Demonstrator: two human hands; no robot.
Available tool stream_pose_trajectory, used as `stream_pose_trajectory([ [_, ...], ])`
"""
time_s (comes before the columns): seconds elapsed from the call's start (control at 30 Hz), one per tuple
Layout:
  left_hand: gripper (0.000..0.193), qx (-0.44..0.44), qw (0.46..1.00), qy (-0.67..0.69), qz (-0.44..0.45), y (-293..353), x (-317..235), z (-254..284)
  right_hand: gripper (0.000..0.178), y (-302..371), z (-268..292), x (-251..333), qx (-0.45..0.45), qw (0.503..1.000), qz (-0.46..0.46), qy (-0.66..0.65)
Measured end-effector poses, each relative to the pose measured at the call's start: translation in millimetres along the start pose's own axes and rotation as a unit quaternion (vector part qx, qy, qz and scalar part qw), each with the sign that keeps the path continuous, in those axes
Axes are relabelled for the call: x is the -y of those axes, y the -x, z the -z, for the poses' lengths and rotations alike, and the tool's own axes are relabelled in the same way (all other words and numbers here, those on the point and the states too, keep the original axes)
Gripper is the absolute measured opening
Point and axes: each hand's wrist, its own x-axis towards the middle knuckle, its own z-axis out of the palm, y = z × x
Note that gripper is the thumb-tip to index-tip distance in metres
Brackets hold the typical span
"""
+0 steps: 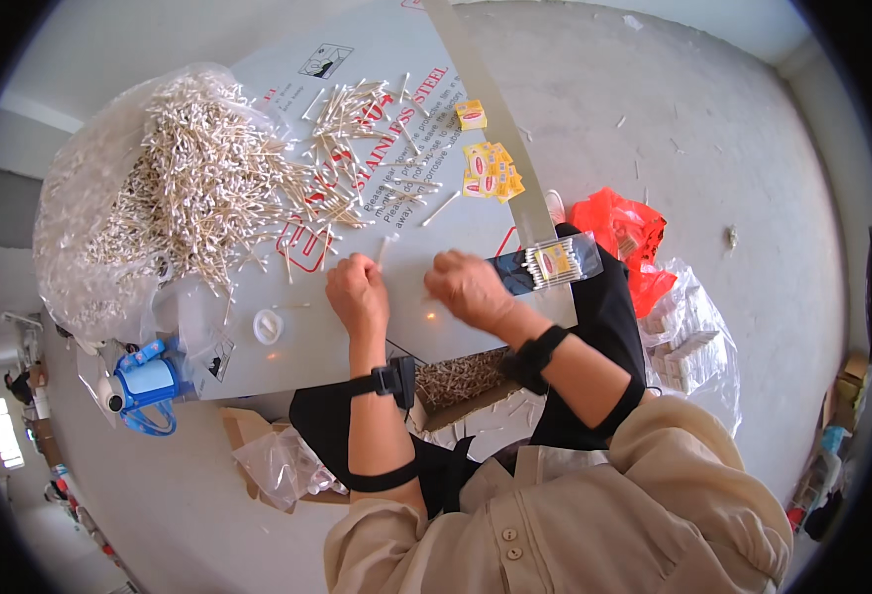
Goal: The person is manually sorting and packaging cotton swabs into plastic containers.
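My left hand is over the near part of the table, its fingers drawn together. A small whitish, partly see-through piece shows just beyond its fingertips, but whether the hand grips it I cannot tell. My right hand is to its right, fingers curled in and slightly blurred; anything in them is hidden. Beside my right wrist lies a clear pouch with a row of cotton swabs and a yellow card in it. Loose cotton swabs are scattered beyond my hands.
A big clear bag spills a heap of cotton swabs at left. Yellow cards lie near the table's right edge. A small round white container, a blue jug, a red bag and a box of swabs surround me.
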Motion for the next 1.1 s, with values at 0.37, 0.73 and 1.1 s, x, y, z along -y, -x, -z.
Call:
stream_pose_trajectory([
  [0.37, 0.028, 0.080, 0.981, 0.079, -0.159, -46, -44, -5, 0.012, 23, 3, 25, 0.005, 0.999, -0.025, -0.035],
  [0.73, 0.020, 0.153, 0.964, 0.024, -0.214, -84, -46, -31, 0.029, -3, 19, -1, -0.134, 0.985, -0.096, -0.047],
  [1.1, 0.017, 0.168, 0.964, 0.029, -0.206, -28, -47, 12, 0.015, 3, 15, -8, -0.127, 0.984, -0.116, -0.049],
])
